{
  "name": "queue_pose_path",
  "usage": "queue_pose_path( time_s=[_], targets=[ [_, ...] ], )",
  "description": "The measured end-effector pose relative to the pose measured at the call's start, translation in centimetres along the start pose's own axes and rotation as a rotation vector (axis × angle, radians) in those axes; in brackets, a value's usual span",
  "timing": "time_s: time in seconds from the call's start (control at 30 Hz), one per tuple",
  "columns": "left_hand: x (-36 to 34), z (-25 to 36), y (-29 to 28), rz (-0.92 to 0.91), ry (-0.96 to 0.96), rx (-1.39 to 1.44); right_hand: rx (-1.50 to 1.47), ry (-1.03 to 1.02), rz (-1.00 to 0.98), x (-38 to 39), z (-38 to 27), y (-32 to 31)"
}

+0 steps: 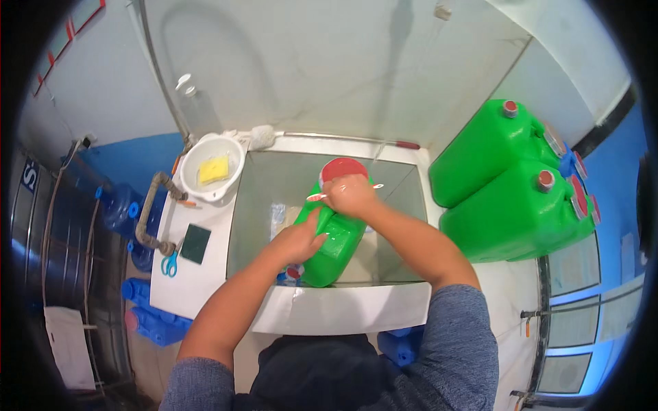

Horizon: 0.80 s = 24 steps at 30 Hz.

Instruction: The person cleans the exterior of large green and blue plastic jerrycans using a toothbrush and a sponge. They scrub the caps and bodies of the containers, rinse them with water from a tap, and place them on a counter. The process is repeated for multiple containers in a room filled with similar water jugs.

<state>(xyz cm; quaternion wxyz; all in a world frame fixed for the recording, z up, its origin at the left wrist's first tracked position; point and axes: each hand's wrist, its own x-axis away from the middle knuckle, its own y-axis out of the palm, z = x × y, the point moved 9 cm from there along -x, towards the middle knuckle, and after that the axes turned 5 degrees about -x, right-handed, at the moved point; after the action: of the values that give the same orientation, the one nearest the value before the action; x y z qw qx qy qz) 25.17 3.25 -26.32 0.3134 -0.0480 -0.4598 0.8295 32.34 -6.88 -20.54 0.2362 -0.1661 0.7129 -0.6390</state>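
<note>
A green plastic jug (340, 246) with a wide red cap (343, 168) stands tilted in the glass-walled basin (404, 253) in front of me. My left hand (299, 240) grips the jug's near left side, with thumb and forefinger on its top and the other fingers partly hidden. Over the red cap's near edge, my right hand (351, 196) is closed round a toothbrush (378, 186). The brush's reddish end pokes out left of the fist and its white end to the right. Beside my left wrist is a small blue and red item (293, 272), partly covered.
Two large green jugs (507, 212) stand right of the basin. On the left ledge are a white bowl (194, 179) holding a yellow sponge (214, 169), a dark green scouring pad (196, 244) and teal scissors (169, 263). A bent pipe (145, 212) rises beside them. Blue containers (156, 325) sit below.
</note>
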Motion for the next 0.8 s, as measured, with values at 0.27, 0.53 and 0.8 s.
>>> queue_pose_path(
  time_s=[0.27,0.53,0.8],
  targets=[
    [1.1,-4.9,0.1,-0.064,0.186,-0.033,-0.082,-0.442,-0.025,2.6,-3.0,-0.8],
    [2.3,-2.3,-0.8,-0.127,0.094,-0.038,-0.487,-0.215,-0.031,1.1,0.5,-1.1],
    [2.4,-1.6,-1.4,-0.149,0.119,-0.097,-0.926,0.65,0.276,-1.1,12.2,-5.4]
  ],
)
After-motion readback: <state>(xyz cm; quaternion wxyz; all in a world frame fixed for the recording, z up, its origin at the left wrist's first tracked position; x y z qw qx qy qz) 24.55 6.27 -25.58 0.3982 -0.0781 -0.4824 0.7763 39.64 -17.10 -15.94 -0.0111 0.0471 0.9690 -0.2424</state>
